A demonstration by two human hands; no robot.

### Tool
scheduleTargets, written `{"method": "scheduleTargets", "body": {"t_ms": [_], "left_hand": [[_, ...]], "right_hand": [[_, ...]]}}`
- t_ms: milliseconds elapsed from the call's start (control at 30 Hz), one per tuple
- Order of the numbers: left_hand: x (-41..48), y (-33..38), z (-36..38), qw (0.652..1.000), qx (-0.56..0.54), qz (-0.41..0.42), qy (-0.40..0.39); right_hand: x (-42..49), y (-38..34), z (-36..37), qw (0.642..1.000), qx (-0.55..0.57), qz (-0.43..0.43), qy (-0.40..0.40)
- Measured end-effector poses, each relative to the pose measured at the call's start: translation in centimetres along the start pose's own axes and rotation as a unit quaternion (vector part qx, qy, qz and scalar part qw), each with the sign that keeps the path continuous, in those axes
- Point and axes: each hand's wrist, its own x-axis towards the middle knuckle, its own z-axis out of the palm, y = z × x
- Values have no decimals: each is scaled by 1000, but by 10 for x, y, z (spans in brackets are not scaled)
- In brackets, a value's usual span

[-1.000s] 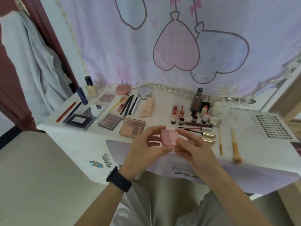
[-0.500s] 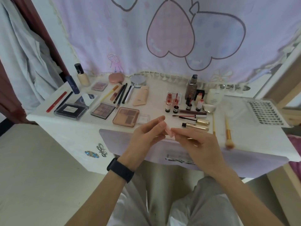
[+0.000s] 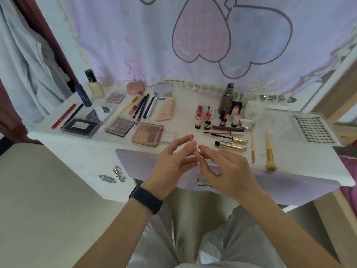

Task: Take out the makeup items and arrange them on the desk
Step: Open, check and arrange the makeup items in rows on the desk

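since a second ago the pink compact (image 3: pixel 196 154) had turned from face-up to edge-on, and the view had dipped so the desk (image 3: pixel 48 135) sat higher in my feed. only a thin pink sliver of it showed between the fingertips. the left hand (image 3: pixel 173 165) had its fingers (image 3: pixel 190 137) long and nearly straight, closing on the sliver from one side. the right hand (image 3: pixel 228 171) curled its fingers (image 3: pixel 202 148) in from the other, so both seemed to pinch it lightly. the feed did not show how firm that hold was.

the compact hung just above the desk's front edge, over the lavender drawer front (image 3: pixel 135 161). the small clear case (image 3: pixel 169 136) beside the contour palette (image 3: pixel 147 134) lay to its left, and the gold mascara tubes (image 3: pixel 231 146) to its right.

i judged this as the placing step for one more item, with most of the kit already laid out in rows. the next move called for tipping the compact flat again and setting it down on the bare patch just past the fingertips, without nudging the loose mascara wand (image 3: pixel 218 134).
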Motion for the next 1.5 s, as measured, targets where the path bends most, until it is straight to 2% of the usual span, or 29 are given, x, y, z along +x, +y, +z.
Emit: {"method": "scheduleTargets", "body": {"t_ms": [133,267,367,533,800,1033,1300,1367,1500], "left_hand": [[-1,2,-1,999,49,2,6],[0,3,0,993,116,7,27],[0,6,-3,990,143,-9,19],[1,12,-7,989,130,-69,-30],[9,22,-2,985,92,-140,-45],[18,18,0,985,74,-152,-22],[25,21,5,987,50,-152,-2],[26,21,4,986,48,-158,3],[29,22,1,987,52,-152,-10]], "right_hand": [[-5,0,2,1000,20,14,-20],[-2,-2,-2,980,131,125,-84],[2,-3,-7,967,172,157,-103],[4,-4,-14,964,194,150,-105],[7,2,-18,961,192,166,-110],[15,9,-16,968,113,127,-182],[21,18,-13,973,67,104,-195],[20,24,-13,972,72,107,-198],[19,27,-14,958,154,146,-194]]}}
